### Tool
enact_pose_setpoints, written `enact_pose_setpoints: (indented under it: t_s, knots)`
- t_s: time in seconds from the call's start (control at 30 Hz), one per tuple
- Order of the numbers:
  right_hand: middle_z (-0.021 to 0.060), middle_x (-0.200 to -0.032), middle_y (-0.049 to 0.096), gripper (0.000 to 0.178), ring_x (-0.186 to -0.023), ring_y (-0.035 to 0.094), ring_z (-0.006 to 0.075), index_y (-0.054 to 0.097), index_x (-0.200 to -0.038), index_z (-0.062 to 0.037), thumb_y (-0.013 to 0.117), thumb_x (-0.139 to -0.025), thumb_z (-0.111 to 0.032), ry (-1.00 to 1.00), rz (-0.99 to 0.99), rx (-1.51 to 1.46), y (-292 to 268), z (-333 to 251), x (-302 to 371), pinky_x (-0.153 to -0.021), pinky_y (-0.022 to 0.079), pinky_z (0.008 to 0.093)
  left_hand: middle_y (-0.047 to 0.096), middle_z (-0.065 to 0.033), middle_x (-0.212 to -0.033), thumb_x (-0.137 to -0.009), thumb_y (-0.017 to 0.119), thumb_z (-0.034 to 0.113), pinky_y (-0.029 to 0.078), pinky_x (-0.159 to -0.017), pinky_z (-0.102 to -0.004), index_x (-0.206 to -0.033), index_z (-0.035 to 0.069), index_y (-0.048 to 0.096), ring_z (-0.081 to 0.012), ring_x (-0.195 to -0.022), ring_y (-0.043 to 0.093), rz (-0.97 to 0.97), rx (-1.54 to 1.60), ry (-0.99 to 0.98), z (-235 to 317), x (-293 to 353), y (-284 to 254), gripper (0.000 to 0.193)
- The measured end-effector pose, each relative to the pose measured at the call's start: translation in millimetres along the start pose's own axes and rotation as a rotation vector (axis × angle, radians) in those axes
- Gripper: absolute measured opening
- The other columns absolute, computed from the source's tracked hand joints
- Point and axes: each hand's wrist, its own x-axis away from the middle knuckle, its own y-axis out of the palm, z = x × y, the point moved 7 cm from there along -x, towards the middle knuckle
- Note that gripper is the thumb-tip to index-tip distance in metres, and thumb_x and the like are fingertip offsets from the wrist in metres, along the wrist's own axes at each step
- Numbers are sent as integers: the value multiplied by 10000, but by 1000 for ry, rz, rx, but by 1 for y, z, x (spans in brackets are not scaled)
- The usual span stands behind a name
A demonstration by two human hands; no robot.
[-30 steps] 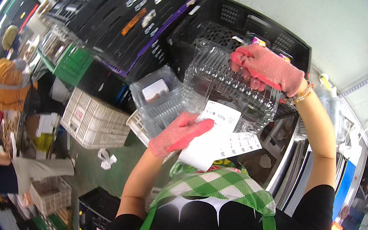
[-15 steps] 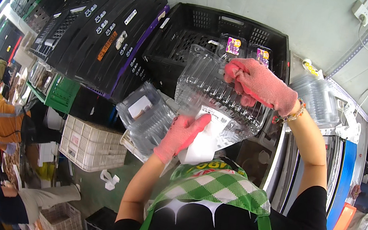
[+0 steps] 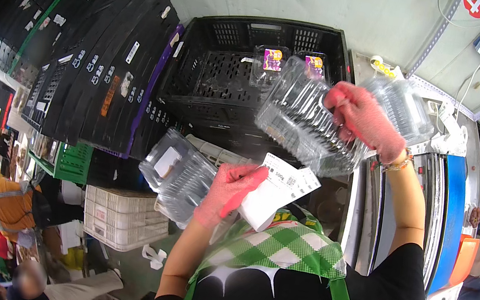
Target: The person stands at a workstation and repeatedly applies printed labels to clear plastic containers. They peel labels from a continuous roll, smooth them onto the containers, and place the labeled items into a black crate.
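My right hand [image 3: 368, 121], in a pink knit glove, grips a clear plastic clamshell container [image 3: 300, 119] that hangs open and tilted in front of the black crate. In my gloved left hand [image 3: 229, 189], a strip of white printed labels [image 3: 270, 197] is pinched between thumb and fingers. A gap separates the strip from the container above it. Beside my left wrist lies a stack of nested clear containers [image 3: 184, 169]; another nested stack [image 3: 404, 109] stands beyond my right hand. Two closed containers with purple-and-yellow labels [image 3: 272, 60] sit in the black crate [image 3: 221, 109].
Tall stacked black crates [image 3: 110, 62] rise on the left. A white crate [image 3: 118, 219] and a green crate [image 3: 72, 162] stand lower left. Grey and blue panels [image 3: 447, 224] line my right side. Several people work at far left, one in an orange top [image 3: 6, 199].
My right hand has drawn the container away from the labels, which were against its lower edge. The left hand keeps the strip. The whole view has shifted slightly.
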Motion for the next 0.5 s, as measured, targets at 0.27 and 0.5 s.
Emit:
enact_pose_setpoints:
  t_s: [0.27, 0.5]
  knots:
    - [-6, -602, 433, 251, -444, 430, 57, 522, -862, -17, 348, -898, -194, -23, -189, 118, 25, 4, -1, -400, 386, 200, 631, -62, -860, -803, 587, 36, 454, -679, -195, -945, -67, 614, -74, -768, 567, 9, 15, 0, 1, -13, 10, 178]
    - [-8, -620, 437, 319, -449, 440, 55, 510, -911, -25, 379, -922, -316, 31, -278, -1, 38, 14, -1, -416, 398, 194, 629, -77, -849, -805, 587, 45, 453, -638, -208, -886, -74, 608, -79, -750, 564, 146, -50, 76, 1, -11, 8, 145]
